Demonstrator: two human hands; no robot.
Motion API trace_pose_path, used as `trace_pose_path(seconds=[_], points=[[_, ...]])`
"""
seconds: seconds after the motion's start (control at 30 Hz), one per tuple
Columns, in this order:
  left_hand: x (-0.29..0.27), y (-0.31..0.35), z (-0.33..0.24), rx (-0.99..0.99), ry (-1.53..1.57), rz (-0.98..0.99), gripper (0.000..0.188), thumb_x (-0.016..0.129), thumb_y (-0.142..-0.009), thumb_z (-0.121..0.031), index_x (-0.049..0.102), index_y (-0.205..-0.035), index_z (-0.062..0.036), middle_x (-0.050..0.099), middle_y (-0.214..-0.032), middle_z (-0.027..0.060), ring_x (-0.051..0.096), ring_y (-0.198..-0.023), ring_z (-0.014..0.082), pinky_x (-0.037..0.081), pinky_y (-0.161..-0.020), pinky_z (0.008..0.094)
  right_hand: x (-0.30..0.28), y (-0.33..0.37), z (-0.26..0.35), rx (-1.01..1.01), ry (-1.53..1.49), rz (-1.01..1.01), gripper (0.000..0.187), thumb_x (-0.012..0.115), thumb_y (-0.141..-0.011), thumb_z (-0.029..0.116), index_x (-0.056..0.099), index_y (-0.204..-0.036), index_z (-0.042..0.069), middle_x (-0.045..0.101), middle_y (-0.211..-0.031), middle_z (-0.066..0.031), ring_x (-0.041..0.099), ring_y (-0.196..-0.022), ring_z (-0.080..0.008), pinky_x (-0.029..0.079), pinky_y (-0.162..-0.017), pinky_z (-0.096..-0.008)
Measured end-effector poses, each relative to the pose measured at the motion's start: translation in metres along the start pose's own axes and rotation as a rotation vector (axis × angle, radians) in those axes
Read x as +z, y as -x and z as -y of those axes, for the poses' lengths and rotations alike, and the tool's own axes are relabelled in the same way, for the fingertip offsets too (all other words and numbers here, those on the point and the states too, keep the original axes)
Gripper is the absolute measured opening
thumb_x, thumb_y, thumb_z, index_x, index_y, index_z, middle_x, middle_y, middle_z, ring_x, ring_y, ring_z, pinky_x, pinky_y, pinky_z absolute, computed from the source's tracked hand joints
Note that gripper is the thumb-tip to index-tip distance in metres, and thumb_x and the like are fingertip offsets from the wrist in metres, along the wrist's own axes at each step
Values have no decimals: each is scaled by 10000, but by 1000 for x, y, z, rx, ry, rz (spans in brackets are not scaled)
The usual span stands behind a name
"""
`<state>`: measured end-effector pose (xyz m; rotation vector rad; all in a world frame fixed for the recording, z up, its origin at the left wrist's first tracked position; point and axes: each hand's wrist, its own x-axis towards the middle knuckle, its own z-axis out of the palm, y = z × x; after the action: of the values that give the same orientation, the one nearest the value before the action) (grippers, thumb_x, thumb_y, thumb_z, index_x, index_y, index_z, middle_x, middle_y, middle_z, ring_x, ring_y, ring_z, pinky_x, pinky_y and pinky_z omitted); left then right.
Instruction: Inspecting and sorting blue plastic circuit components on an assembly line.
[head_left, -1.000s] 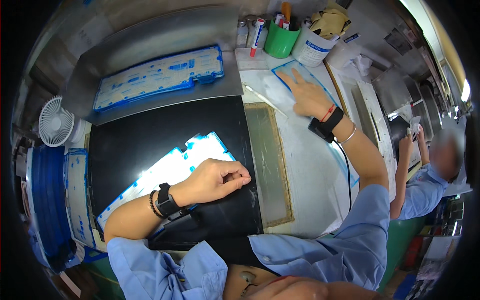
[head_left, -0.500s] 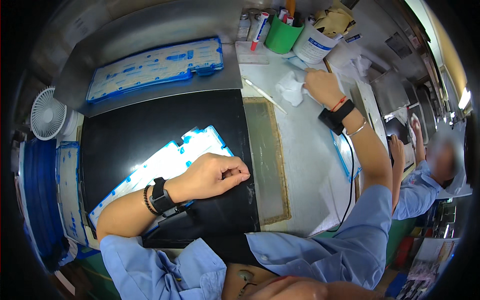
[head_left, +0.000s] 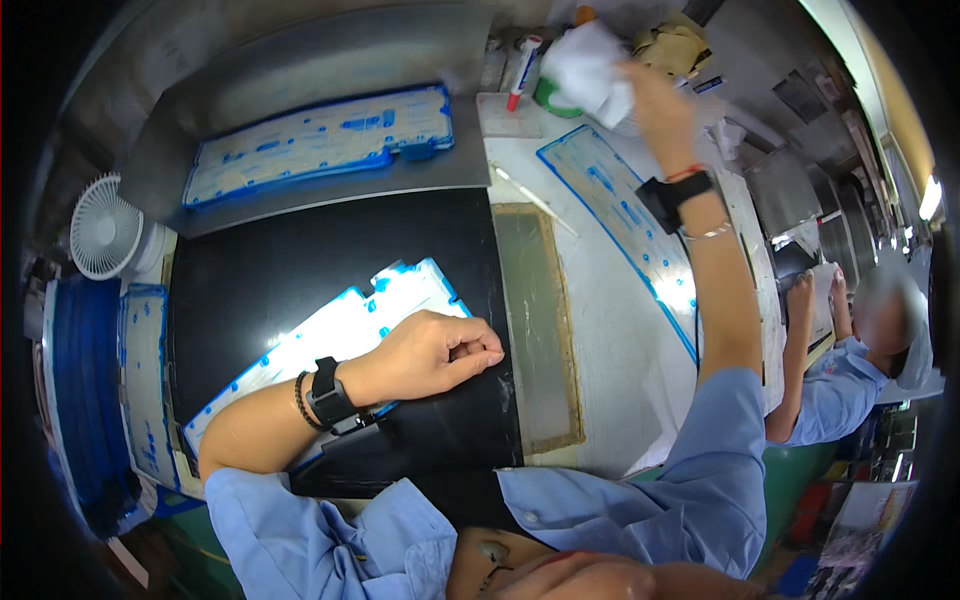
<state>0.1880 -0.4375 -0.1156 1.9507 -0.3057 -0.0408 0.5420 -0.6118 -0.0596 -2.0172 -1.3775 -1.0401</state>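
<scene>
My left hand (head_left: pixel 435 352) rests over the black mat (head_left: pixel 250 265) with its fingers curled in and the thumb pressed against them; whatever they may pinch is hidden. Beneath that forearm lies a flat white panel with blue edging (head_left: pixel 325 340), set at a slant and shining with glare. My right hand (head_left: pixel 660 115), smeared by motion, is raised at the far right and grips a crumpled white wipe (head_left: pixel 585 70). Nearer than that hand, a long thin blue-edged panel (head_left: pixel 620 215) lies slanted on the white tabletop, partly covered by my right wrist.
Another blue-edged panel (head_left: pixel 320 140) lies on the metal stand behind the mat. A red-and-white marker (head_left: pixel 523 72), a green cup (head_left: pixel 553 97) and a white pen-like stick (head_left: pixel 535 200) are at the back. A fan (head_left: pixel 105 228) stands left. A co-worker's arm (head_left: pixel 793 350) is at right.
My right hand has lifted the white wipe off the tabletop and swung up and away, uncovering the long panel under it. My left hand has hardly moved.
</scene>
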Motion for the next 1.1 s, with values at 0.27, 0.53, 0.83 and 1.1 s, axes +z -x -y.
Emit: trace_pose_path(seconds=[0.27, 0.53, 0.83, 1.1], points=[[-1, 5, 5, -31, 76, 1, 84, 659, -857, -135, 669, -868, -52, 638, -649, 56, 595, -543, 136, 446, -508, 264, -3, 14, 22, 181, -181, 584, 239, 574, -844, 196, 672, -1049, 122, 666, -1051, -136, 652, -905, -292, 518, -785, -362], [-3, 2, 3, -13, 38, 36, 87, 659, -861, -138, 673, -883, -55, 640, -659, 41, 570, -525, 114, 422, -492, 254, -49, 13, -195, 482, 439, 218, 233, 565, -842, 262, 679, -946, 87, 672, -947, -185, 648, -876, -361, 524, -773, -422], [-5, -1, 6, 40, 37, 86, 92, 661, -861, -140, 676, -893, -55, 644, -680, 52, 577, -537, 117, 434, -500, 256, -26, 36, -338, 769, 739, 765, 477, 596, -826, 368, 610, -1173, 41, 605, -1171, -228, 599, -1071, -352, 485, -908, -410], [-4, 2, 3, -18, 45, 59, 99, 659, -860, -141, 678, -897, -51, 656, -705, 59, 584, -553, 120, 439, -513, 256, -21, 7, -253, 680, 614, 622, 568, 702, -787, 373, 561, -1252, 79, 607, -1208, -180, 571, -1151, -308, 475, -943, -402]])
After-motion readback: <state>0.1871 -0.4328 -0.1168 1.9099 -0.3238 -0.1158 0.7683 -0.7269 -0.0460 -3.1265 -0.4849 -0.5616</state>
